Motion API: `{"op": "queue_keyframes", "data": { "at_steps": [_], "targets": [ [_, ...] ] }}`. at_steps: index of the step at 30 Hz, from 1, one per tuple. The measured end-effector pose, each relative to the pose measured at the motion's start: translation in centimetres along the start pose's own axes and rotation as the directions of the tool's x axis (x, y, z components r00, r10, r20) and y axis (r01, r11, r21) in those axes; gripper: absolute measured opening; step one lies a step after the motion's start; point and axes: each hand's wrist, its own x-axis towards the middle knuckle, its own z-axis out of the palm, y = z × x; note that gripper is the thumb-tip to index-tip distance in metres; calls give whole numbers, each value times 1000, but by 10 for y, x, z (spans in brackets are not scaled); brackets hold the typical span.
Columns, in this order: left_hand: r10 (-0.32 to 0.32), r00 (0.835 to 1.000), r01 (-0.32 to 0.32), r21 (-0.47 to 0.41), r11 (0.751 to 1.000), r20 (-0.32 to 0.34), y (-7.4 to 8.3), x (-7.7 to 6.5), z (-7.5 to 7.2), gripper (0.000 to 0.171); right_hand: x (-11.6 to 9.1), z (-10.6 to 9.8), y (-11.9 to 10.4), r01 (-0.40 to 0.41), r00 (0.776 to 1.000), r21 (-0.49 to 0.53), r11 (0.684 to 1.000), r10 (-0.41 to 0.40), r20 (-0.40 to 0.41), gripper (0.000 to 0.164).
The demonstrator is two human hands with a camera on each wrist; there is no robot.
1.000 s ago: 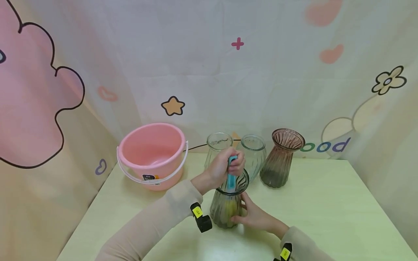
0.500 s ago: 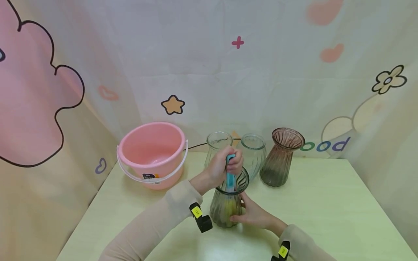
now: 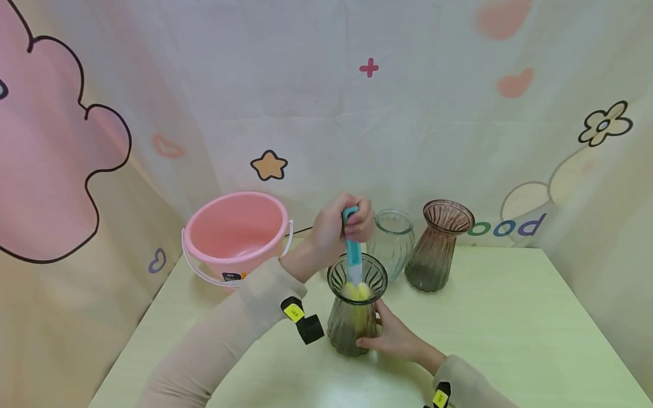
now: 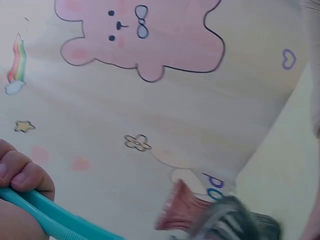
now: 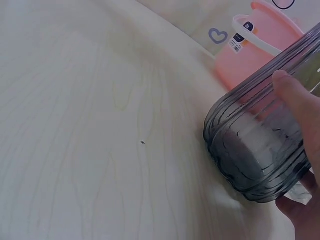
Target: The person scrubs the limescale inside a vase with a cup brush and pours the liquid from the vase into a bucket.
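My left hand grips the turquoise handle of a sponge brush, held upright over the grey ribbed glass vase. The brush's yellow sponge head is inside the vase's flared neck. Around the vase's lower right side curl the thumb and fingers of my right hand. In the left wrist view, fingers wrap the turquoise handle, and the brush head is out of sight. The right wrist view gives the vase's thick ribbed base with my thumb along its side.
A pink bucket with a white handle stands at the back left. Behind the grey vase are a clear glass vase and a pink-to-grey vase. A patterned cloth hangs behind the table.
My left hand has risen with the brush, bringing the yellow sponge head up from the vase's lower part into its neck. The right hand and vase have stayed about in place.
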Motion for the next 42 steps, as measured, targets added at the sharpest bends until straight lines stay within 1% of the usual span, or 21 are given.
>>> {"op": "queue_keyframes", "data": {
  "at_steps": [2,5,8,10,13,17,19,22,25,28,30,32,34,37,39,42],
  "targets": [
    [10,1000,-10,5,1000,-2,10,2,2,33,0,0,-1,-7,1000,4,1000,7,-9,94],
    [20,1000,-20,9,1000,-9,16,4,3,33,0,1,-1,-10,1000,11,1000,11,-27,94],
    [28,1000,-28,-2,1000,-6,15,4,5,33,-1,2,-2,-10,999,10,1000,10,-47,93],
    [36,999,-36,-4,999,-11,11,3,4,32,-1,3,-3,-4,998,8,1000,5,-60,92],
    [22,999,-22,-8,1000,-34,-3,1,2,31,-1,3,-2,11,997,0,1000,-11,-77,91],
    [-41,996,40,-6,999,-80,-31,-5,-3,31,-1,5,1,33,996,-6,999,-33,-85,95],
    [-76,993,76,0,997,-94,-43,-8,-5,32,-2,6,1,42,995,-9,999,-43,-87,96],
    [-111,990,113,20,993,-86,-57,-10,-7,34,-3,7,0,64,993,-15,998,-65,-96,95],
    [-136,990,138,41,990,-44,-64,-10,-7,34,-4,9,0,87,991,-40,995,-91,-102,94],
    [-134,991,134,62,989,0,-66,-9,-6,33,-4,8,1,118,989,-63,991,-123,-78,92],
    [-138,990,137,61,989,13,-66,-9,-5,32,-4,5,1,126,991,-69,990,-129,-43,92],
    [-140,990,139,54,989,7,-66,-10,-6,33,-4,1,1,109,994,-52,993,-109,-3,94],
    [-142,990,142,48,989,-7,-66,-10,-6,33,-3,-2,0,72,997,-33,997,-71,33,98],
    [-127,992,127,49,991,-19,-66,-12,-8,34,-2,-6,0,35,997,-18,999,-34,71,99],
    [-113,993,114,49,992,-18,-66,-13,-8,35,-1,-6,0,36,996,-20,999,-34,80,98],
    [-94,996,94,46,994,-14,-62,-14,-8,35,-1,-7,0,57,996,-28,998,-55,71,94]
  ]
}}
